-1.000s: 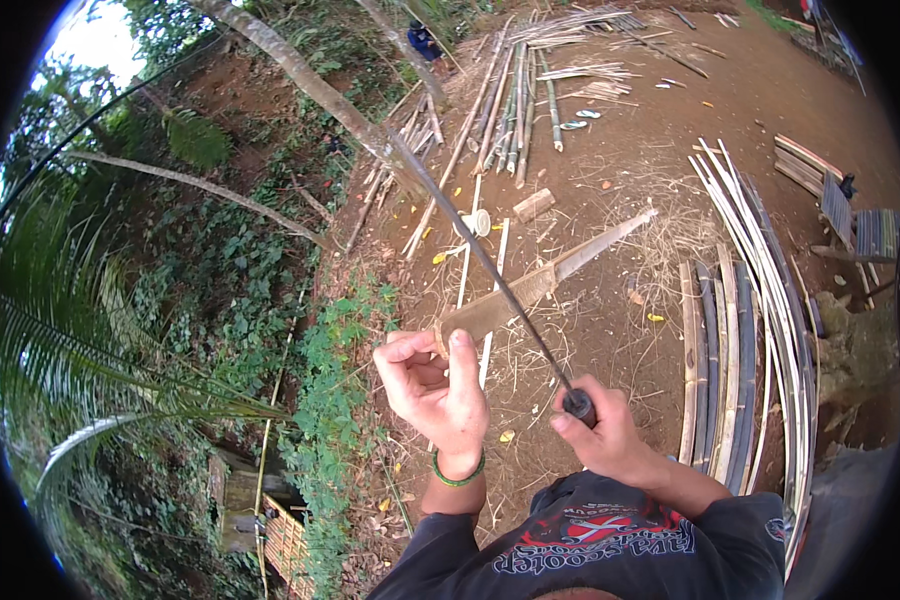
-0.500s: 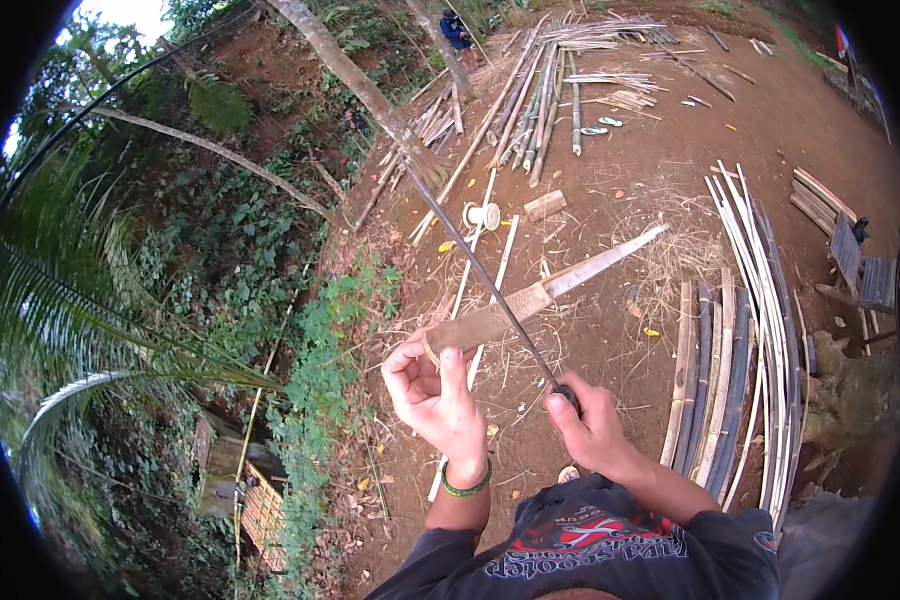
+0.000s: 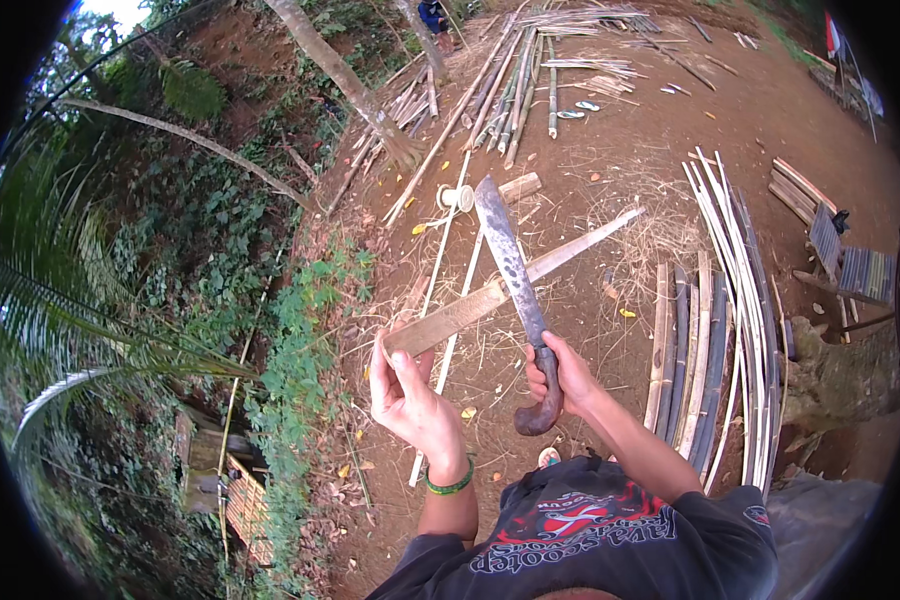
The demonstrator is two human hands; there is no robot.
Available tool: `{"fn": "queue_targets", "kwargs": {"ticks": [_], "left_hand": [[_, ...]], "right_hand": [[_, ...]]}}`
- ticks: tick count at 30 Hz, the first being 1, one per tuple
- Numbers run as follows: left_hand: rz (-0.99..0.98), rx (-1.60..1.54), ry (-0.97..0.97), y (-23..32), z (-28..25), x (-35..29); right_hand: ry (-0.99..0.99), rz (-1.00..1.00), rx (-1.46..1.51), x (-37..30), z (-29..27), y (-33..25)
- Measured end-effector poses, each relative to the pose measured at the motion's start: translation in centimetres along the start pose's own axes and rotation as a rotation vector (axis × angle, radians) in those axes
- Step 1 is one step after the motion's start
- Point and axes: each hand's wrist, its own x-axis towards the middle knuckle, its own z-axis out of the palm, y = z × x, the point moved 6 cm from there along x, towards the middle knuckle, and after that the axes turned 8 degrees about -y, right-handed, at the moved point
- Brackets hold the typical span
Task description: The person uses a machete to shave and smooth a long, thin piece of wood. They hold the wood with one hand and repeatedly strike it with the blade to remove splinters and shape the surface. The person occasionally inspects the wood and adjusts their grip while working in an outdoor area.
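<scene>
My left hand (image 3: 416, 412) grips the near end of a split bamboo piece (image 3: 445, 319) between thumb and fingers. The piece is broad near the hand, has a notch-like step midway and narrows to a thin far end. My right hand (image 3: 564, 376) is wrapped round the dark, curved handle of a machete (image 3: 505, 245). Its blotchy blade points up and away, flat side showing, and crosses over the middle of the bamboo in view. Whether blade and bamboo touch, I cannot tell.
Bamboo poles and split strips (image 3: 692, 360) lie on the brown soil to my right. More poles (image 3: 515, 105) are piled at the far side, near sandals (image 3: 586, 106) and a person (image 3: 432, 18). A pale spool (image 3: 457, 198) lies ahead. Green plants (image 3: 315, 330) border the left.
The machete has rolled from edge-on to showing its flat side, and its tip has swung rightward to point more upright. The bamboo piece has shifted slightly left with my left hand.
</scene>
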Motion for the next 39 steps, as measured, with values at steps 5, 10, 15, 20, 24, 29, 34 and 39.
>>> {"fn": "queue_targets", "kwargs": {"ticks": [5, 10, 15, 20, 24, 29, 34, 39], "left_hand": [[-0.006, -0.011, 0.056, -0.9, -1.3, 0.4], [-0.012, 0.007, 0.063, -0.8, -2.1, 0.4], [0.003, 0.003, 0.071, -0.6, -2.0, 0.3], [-0.006, 0.016, 0.07, -1.2, -2.5, 0.2], [-0.025, -0.009, 0.107, -1.5, -3.2, 1.0], [-0.012, 0.02, 0.112, -1.9, -4.6, 1.3], [-0.031, 0.009, 0.15, -2.6, -6.4, 3.0], [-0.055, 0.044, 0.176, -3.7, -8.0, 3.8]], "right_hand": [[0.019, 0.138, -0.021, 0.6, 0.0, 0.8], [-0.088, 0.251, -0.037, 0.5, 1.6, 2.1], [-0.086, 0.276, 0.088, 0.6, 2.6, 2.3], [-0.11, 0.28, 0.081, 1.2, 2.2, 2.8], [-0.218, 0.388, 0.073, 0.1, 5.4, 4.6], [-0.071, 0.277, 0.152, 2.7, 3.5, 3.8], [-0.208, 0.473, 0.074, 2.5, 6.2, 6.7], [-0.177, 0.447, 0.085, 3.6, 7.0, 7.9]]}}
